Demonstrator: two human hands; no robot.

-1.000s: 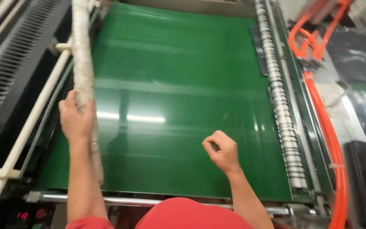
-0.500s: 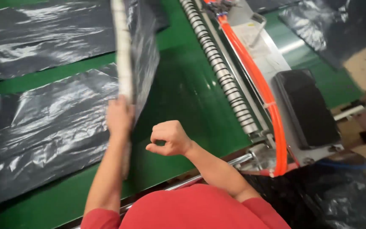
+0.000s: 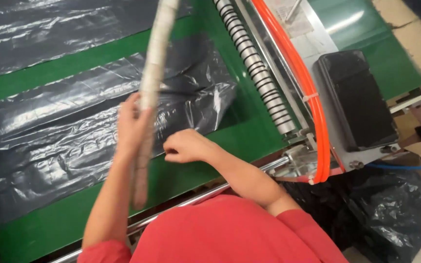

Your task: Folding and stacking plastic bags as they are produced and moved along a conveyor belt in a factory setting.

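Gripped in the left hand (image 3: 131, 127) is a long pale wrapped rod (image 3: 151, 92), fingers closed round its middle so that it slants up and away over the green conveyor belt (image 3: 230, 141), its lower end near the belt's near edge. All positions below are given relative to that belt. Largest on it are the black plastic film sheets (image 3: 59, 146), lying flat and wrinkled in rows across its left and centre, with green strips showing between them; the nearest sheet ends in a crumpled corner just beyond the rod. Along the belt's right edge runs a grey ribbed roller (image 3: 257, 68), then a bright orange hose (image 3: 300, 80), then a black rectangular box (image 3: 354, 100) mounted further right. Off the belt's near right corner sits a bulging black plastic bag (image 3: 391, 214). The right hand (image 3: 186, 145) is curled into a loose fist holding nothing visible, hovering just above the near sheet beside the rod. As judged, the sheets are still spread out, none gathered on the rod.
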